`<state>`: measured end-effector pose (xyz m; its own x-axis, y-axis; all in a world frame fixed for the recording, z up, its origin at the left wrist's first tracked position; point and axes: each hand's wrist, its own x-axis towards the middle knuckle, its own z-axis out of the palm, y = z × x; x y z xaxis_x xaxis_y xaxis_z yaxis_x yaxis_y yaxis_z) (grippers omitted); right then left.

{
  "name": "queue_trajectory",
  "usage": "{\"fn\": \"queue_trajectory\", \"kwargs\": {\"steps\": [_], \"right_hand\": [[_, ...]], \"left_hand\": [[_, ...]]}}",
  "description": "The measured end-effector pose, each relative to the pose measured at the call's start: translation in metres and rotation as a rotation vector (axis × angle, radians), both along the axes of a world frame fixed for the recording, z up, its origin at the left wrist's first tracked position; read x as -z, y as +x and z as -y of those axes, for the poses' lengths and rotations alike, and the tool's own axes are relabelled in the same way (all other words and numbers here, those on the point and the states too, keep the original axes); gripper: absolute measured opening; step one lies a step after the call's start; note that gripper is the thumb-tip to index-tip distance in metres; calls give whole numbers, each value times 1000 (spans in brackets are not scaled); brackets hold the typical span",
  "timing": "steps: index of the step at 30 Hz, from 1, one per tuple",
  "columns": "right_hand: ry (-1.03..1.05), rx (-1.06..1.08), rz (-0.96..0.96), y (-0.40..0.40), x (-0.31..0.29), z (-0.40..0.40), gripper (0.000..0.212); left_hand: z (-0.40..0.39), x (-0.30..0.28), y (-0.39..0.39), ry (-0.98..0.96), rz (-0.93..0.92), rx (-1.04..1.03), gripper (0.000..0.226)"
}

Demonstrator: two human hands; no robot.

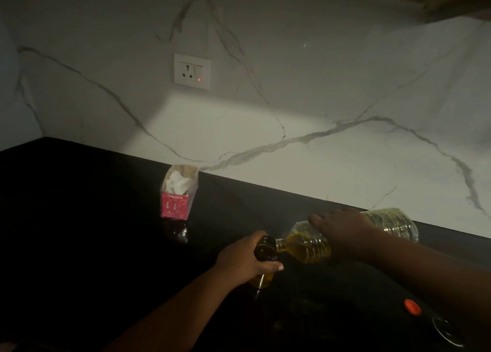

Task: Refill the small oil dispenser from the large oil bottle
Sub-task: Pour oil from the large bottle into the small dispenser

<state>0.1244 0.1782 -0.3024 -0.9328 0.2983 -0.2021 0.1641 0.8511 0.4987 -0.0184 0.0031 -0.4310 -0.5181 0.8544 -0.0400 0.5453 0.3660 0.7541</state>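
On the dark counter [93,205], I tip the large oil bottle [318,241] onto the small oil dispenser [265,250].

My left hand [247,261] is wrapped around the dispenser, which stands upright on the counter with yellow oil showing below my fingers. My right hand [342,232] lies closed over the middle of the big clear bottle, holding it almost level, its mouth touching the dispenser's dark top and its base pointing toward the marble wall [292,86]. Yellow oil pools in the bottle's neck end. An orange cap [412,306] lies on the counter near my right forearm, well apart from both bottles. A pink tissue box [178,192] stands by the wall to the left, under a white socket [192,71] with a red light.
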Motion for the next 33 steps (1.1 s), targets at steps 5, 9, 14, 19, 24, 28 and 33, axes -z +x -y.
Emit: {"fn": "queue_trajectory", "kwargs": {"steps": [5, 9, 14, 19, 24, 28, 33], "right_hand": [[16, -12, -15, 0, 2, -1, 92], [7, -12, -13, 0, 3, -2, 92], [22, -28, -22, 1, 3, -3, 90], [19, -20, -16, 0, 2, -2, 91], [23, -19, -6, 0, 2, -1, 91], [4, -12, 0, 0, 0, -1, 91], [2, -17, -4, 0, 1, -2, 91]], "left_hand": [[0, 1, 1, 0, 12, -11, 81], [0, 0, 1, 7, 21, -4, 77], [-1, 3, 0, 2, 17, -8, 82], [-1, 3, -1, 13, 6, -2, 72], [-2, 3, -2, 12, 25, 12, 73], [-2, 3, -2, 13, 16, 6, 76], [-1, 3, -1, -1, 25, 8, 74]]}}
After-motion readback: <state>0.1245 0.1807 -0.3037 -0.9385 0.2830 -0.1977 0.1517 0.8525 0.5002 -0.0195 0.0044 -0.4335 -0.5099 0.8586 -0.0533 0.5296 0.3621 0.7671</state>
